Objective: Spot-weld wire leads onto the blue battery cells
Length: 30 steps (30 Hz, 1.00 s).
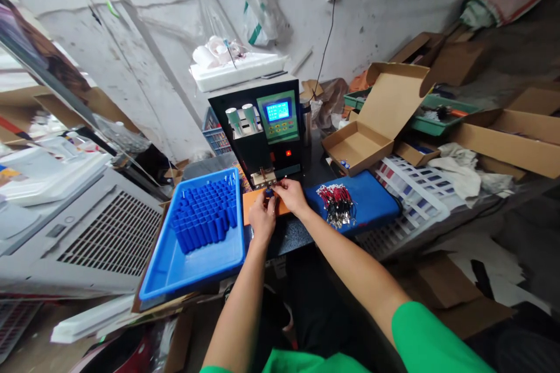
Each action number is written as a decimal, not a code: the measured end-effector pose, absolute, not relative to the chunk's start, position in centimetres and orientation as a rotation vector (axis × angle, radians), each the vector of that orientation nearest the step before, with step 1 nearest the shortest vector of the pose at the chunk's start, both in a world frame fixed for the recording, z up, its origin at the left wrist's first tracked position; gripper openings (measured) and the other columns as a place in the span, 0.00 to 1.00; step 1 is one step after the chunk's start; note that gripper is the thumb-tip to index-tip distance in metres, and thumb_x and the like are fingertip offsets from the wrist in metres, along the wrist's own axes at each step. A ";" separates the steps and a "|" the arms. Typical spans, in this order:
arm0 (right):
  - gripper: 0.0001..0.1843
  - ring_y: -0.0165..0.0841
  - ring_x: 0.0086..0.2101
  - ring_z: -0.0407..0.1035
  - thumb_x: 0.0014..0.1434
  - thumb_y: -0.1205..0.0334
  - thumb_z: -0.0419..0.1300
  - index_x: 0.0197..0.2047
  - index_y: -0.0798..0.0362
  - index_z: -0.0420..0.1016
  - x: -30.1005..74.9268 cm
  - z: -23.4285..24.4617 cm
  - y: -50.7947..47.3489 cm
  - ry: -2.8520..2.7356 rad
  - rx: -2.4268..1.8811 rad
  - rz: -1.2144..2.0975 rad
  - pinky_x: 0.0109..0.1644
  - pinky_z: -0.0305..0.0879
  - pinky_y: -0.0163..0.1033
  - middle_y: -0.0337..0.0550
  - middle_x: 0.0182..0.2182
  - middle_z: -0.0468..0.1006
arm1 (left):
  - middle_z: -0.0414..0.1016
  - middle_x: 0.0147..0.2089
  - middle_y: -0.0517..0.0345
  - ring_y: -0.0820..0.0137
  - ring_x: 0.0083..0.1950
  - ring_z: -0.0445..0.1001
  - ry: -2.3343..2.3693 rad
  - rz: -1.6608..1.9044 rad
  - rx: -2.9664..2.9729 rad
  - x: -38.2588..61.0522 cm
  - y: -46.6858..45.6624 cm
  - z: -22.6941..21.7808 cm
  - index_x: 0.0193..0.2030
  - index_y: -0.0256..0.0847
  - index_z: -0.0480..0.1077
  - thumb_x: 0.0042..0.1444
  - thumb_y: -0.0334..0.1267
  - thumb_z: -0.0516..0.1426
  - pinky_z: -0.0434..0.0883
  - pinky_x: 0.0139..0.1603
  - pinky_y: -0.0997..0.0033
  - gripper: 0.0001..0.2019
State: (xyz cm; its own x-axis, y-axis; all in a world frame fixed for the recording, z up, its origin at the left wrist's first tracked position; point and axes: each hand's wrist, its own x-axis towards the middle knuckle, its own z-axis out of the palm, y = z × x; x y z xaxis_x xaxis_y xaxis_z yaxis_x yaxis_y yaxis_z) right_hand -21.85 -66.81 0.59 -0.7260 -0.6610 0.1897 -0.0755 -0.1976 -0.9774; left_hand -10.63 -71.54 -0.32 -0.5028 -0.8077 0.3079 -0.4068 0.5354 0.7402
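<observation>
- The left hand [262, 218] grips a dark blue cylinder [269, 192], mostly covered by the fingers, just below the machine's [258, 151] metal tips.
- The right hand [292, 195] is bent close beside it; whether its fingertips clamp anything, I cannot tell.
- Beneath them, an orange board [283, 208] is partly hidden by both hands.
- Leftward, a blue tray [192, 273] holds packed blue tubes [203, 215], with bare room at its near end.
- Rightward, tangled red-and-black leads [338, 205] lie on a blue pad [377, 201].
- The table's [291, 237] near edge runs under the forearms.
</observation>
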 end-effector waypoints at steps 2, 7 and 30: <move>0.13 0.35 0.29 0.72 0.54 0.52 0.63 0.28 0.54 0.78 -21.8 0.5 -66.9 1.677 -0.868 -1.959 0.33 0.64 0.36 0.43 0.27 0.81 | 0.79 0.34 0.56 0.66 0.35 0.76 -2.122 -0.792 0.987 -10.7 -71.5 -0.3 0.53 0.43 0.74 0.63 0.47 0.54 0.63 0.35 0.70 0.17; 0.11 0.36 0.31 0.74 0.55 0.55 0.63 0.28 0.53 0.79 -21.7 0.5 -67.0 1.732 -0.897 -1.943 0.35 0.65 0.36 0.43 0.28 0.82 | 0.79 0.35 0.55 0.67 0.34 0.75 -2.135 -0.771 0.972 -10.7 -71.5 -0.1 0.52 0.42 0.74 0.63 0.45 0.53 0.62 0.34 0.70 0.16; 0.12 0.36 0.30 0.73 0.55 0.54 0.62 0.27 0.54 0.78 -21.6 1.2 -66.5 1.763 -0.924 -1.921 0.34 0.64 0.36 0.43 0.28 0.81 | 0.79 0.34 0.55 0.67 0.34 0.75 -2.152 -0.738 0.973 -10.7 -71.4 -0.2 0.52 0.42 0.74 0.63 0.46 0.53 0.62 0.34 0.71 0.16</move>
State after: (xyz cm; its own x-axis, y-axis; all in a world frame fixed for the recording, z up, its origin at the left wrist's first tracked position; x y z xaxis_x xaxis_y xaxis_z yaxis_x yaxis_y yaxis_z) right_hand -21.65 -66.45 1.18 -0.7151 -0.6653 0.2145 -0.1567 -0.1465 -0.9767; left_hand -10.74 -71.41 -0.17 -0.5092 -0.7953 0.3291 -0.4259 0.5651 0.7066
